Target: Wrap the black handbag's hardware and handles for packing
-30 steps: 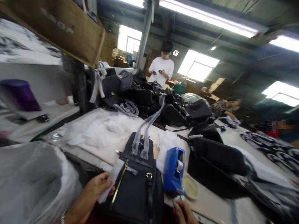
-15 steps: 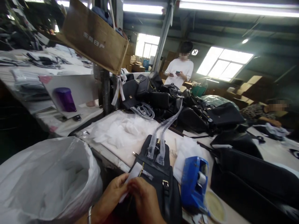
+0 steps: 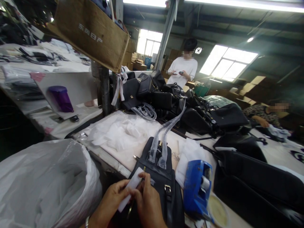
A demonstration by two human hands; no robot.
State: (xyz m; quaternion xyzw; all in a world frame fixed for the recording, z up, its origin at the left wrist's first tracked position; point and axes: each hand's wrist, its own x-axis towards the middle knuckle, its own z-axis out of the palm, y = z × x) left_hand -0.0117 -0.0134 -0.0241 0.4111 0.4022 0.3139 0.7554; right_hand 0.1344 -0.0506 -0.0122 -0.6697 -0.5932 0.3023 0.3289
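Note:
A black handbag [image 3: 158, 183] with plastic-wrapped handles [image 3: 163, 139] lies on the table edge in front of me. My left hand [image 3: 111, 202] pinches a white strip of foam wrap [image 3: 130, 189] against the bag's gold zipper. My right hand [image 3: 148, 205] is closed on the same strip from the right, fingers pressed on the bag. A blue tape dispenser [image 3: 196, 186] stands just right of the bag.
A large white plastic sack [image 3: 45, 183] gapes at my left. White wrapping sheets [image 3: 118, 133] lie on the table; a heap of black bags [image 3: 180, 104] lies behind. A cardboard box [image 3: 92, 31] hangs overhead. One person stands at the back, another sits at right.
My right hand came from the table's edge onto the bag and joined the left on the white strip. The view swung left and steadied.

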